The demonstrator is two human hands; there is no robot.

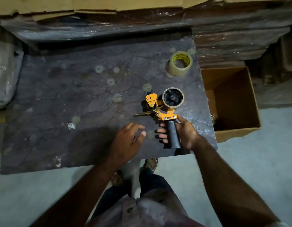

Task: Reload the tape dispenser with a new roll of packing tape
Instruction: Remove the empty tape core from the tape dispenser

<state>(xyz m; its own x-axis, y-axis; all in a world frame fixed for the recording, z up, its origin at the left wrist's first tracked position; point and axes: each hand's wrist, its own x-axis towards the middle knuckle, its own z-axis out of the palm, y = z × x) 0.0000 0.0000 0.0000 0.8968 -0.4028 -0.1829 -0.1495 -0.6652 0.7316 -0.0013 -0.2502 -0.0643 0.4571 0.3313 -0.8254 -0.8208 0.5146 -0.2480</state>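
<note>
An orange tape dispenser [164, 110] with a black handle lies low over the dark patterned table [76, 95]. My right hand [182, 133] grips its handle from the right. A thin, nearly used-up roll [173, 97] sits on the dispenser's black hub. A full roll of clear packing tape [179, 63] with a yellow printed core stands farther back, near the table's right edge. My left hand [128, 141] hovers just left of the handle, fingers apart, holding nothing.
An open cardboard box [230, 102] stands on the floor right of the table. Plastic-wrapped stacks [93, 30] and flattened cardboard rise behind the table. My legs and sandalled feet [150, 164] are below the table's front edge.
</note>
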